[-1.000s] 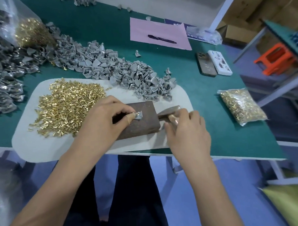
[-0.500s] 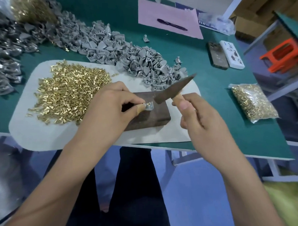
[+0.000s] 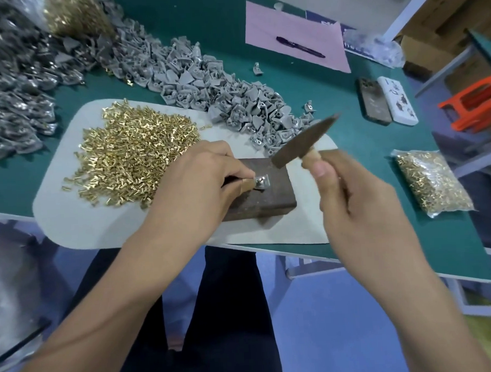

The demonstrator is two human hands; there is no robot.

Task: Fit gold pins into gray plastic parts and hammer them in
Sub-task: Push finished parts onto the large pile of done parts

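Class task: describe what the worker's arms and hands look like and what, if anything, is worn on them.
Both forearms are bare as far as the picture shows: no sleeves, gloves, watch or bracelets. The left hand and right hand show no rings or tape on the visible fingers. The right thumbnail is short and unpainted. Dark trousers show below the arms.

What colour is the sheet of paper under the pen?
Pink; the sheet of paper under the pen shows clearly in the head view.

Assembly workshop: green bench [image 3: 333, 103], bulk gray parts [image 3: 206, 86], gold pins [image 3: 133, 151].
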